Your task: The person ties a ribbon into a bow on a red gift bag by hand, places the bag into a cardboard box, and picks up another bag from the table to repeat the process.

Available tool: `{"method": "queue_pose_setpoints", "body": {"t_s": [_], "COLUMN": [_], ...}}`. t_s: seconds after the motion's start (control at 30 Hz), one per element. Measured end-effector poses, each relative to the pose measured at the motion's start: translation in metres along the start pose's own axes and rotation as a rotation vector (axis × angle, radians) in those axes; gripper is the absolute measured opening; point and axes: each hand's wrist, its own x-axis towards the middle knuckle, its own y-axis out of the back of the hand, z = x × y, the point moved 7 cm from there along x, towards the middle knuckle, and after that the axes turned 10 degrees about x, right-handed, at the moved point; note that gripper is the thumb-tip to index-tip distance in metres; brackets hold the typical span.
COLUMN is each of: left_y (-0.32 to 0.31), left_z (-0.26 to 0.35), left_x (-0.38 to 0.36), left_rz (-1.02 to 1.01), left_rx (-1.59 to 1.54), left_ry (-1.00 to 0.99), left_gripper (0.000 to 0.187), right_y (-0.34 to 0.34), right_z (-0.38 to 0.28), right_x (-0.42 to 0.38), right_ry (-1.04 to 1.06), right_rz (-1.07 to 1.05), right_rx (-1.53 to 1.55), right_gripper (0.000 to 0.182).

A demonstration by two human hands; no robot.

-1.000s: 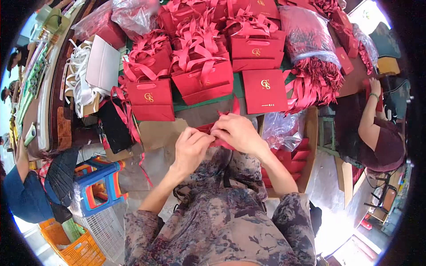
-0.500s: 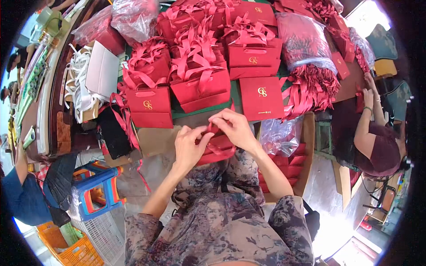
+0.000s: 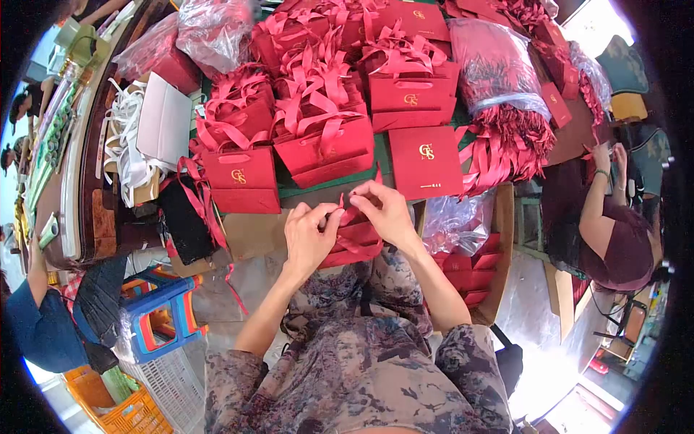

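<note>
A small red paper gift bag rests at my lap, just under the table's front edge, with a loop of red ribbon across it. My left hand is at the bag's left side, thumb and forefinger pinched on the red ribbon. From the right, my right hand pinches ribbon too, its fingertips close to the left ones over the bag's top. My fingers partly cover the ribbon and the bag's opening.
Rows of red gift bags with ribbon handles fill the table ahead, beside a flat red bag. A plastic-wrapped ribbon bundle lies right of them. Below stands a carton of red bags. Blue stools stand left; a co-worker sits right.
My fingertips have drawn slightly apart, and a short piece of ribbon now stands up between them. The bag stays in my lap. The co-worker's hands at right have shifted.
</note>
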Motion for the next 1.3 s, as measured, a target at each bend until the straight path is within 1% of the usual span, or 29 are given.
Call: {"method": "queue_pose_setpoints", "body": {"t_s": [0.03,0.07,0.13,0.17,0.23,0.27,0.33,0.37,0.43,0.47,0.5,0.57,0.6,0.63,0.7,0.73,0.77,0.83,0.87,0.93,0.97,1.03,1.07,1.1,1.17,1.2,1.27,1.3], "left_y": [-0.001,-0.002,0.0,0.0,-0.003,-0.003,0.007,0.008,0.026,0.014,0.013,-0.02,-0.026,-0.026,-0.028,-0.022,-0.023,-0.021,-0.02,-0.021,-0.021,-0.02,-0.022,-0.024,-0.026,-0.02,-0.018,-0.018], "left_z": [0.002,0.004,0.012,0.013,0.016,0.013,0.02,0.022,0.022,0.01,0.006,-0.014,-0.011,-0.011,-0.007,0.002,0.003,0.008,0.01,0.018,0.019,0.029,0.031,0.033,0.03,0.041,0.053,0.058], "left_x": [0.001,0.002,0.003,0.003,0.003,0.004,0.004,0.001,-0.003,-0.008,-0.014,-0.028,-0.029,-0.032,-0.043,-0.045,-0.046,-0.044,-0.043,-0.042,-0.043,-0.039,-0.041,-0.038,-0.026,-0.017,-0.001,0.006], "left_rz": [0.006,0.004,0.023,0.023,-0.052,-0.05,0.087,0.087,0.192,0.052,0.051,-0.365,-0.43,-0.43,-0.519,-0.525,-0.525,-0.507,-0.505,-0.577,-0.574,-0.551,-0.617,-0.613,-0.52,-0.51,-0.476,-0.444], "left_rx": [0.007,0.002,0.014,0.014,0.042,0.044,-0.013,-0.015,0.017,0.007,0.006,-0.285,-0.369,-0.371,-0.322,-0.342,-0.344,-0.381,-0.384,-0.463,-0.463,-0.655,-0.782,-0.783,-0.877,-0.917,-0.9,-0.882], "left_ry": [-0.022,-0.026,-0.097,-0.099,-0.115,-0.116,-0.26,-0.263,-0.068,-0.08,-0.084,0.147,0.081,0.075,0.077,0.065,0.057,0.021,0.011,0.032,0.019,0.006,0.085,0.066,0.1,0.093,0.065,0.045], "left_gripper": [0.008,0.008,0.008,0.008,0.009,0.009,0.036,0.036,0.072,0.094,0.094,0.087,0.08,0.08,0.076,0.074,0.074,0.074,0.074,0.074,0.074,0.073,0.072,0.072,0.072,0.07,0.07,0.069], "right_y": [-0.002,0.0,-0.007,-0.007,-0.01,-0.011,-0.008,-0.004,0.005,0.007,0.01,0.017,0.019,0.023,0.046,0.058,0.066,0.07,0.072,0.078,0.084,0.095,0.107,0.114,0.132,0.139,0.13,0.131], "right_z": [0.006,0.007,0.01,0.012,0.01,0.011,0.009,0.007,0.011,0.017,0.018,0.018,0.017,0.015,0.0,-0.005,-0.003,0.0,0.002,-0.003,-0.002,-0.012,-0.025,-0.038,-0.04,-0.042,-0.018,-0.017], "right_x": [-0.002,-0.002,-0.003,-0.003,-0.002,-0.001,0.0,-0.001,-0.003,-0.002,-0.001,0.004,0.006,0.009,0.018,0.022,0.027,0.031,0.031,0.026,0.024,0.021,0.013,0.004,-0.011,-0.012,-0.018,-0.019], "right_ry": [-0.057,-0.057,-0.154,-0.153,-0.064,-0.061,-0.038,-0.036,-0.287,-0.309,-0.307,-0.273,-0.267,-0.262,-0.126,-0.114,-0.148,-0.068,-0.06,-0.02,-0.009,0.103,0.279,0.294,-0.142,-0.132,-0.454,-0.448], "right_rz": [-0.043,-0.038,-0.137,-0.135,-0.175,-0.176,-0.145,-0.142,-0.092,-0.081,-0.077,-0.042,-0.008,-0.004,0.123,0.177,0.126,0.149,0.154,0.211,0.217,0.165,0.299,0.308,0.252,0.259,-0.055,-0.049], "right_rx": [0.188,0.185,0.27,0.271,0.358,0.358,0.368,0.367,0.515,0.622,0.622,0.632,0.635,0.633,0.441,0.428,0.416,0.408,0.404,0.378,0.375,0.104,-0.065,-0.072,-0.304,-0.307,-0.292,-0.293], "right_gripper": [0.018,0.018,0.02,0.02,0.021,0.021,0.02,0.02,0.019,0.018,0.018,0.018,0.018,0.018,0.018,0.018,0.017,0.015,0.015,0.014,0.014,0.017,0.025,0.025,0.038,0.038,0.053,0.053]}}
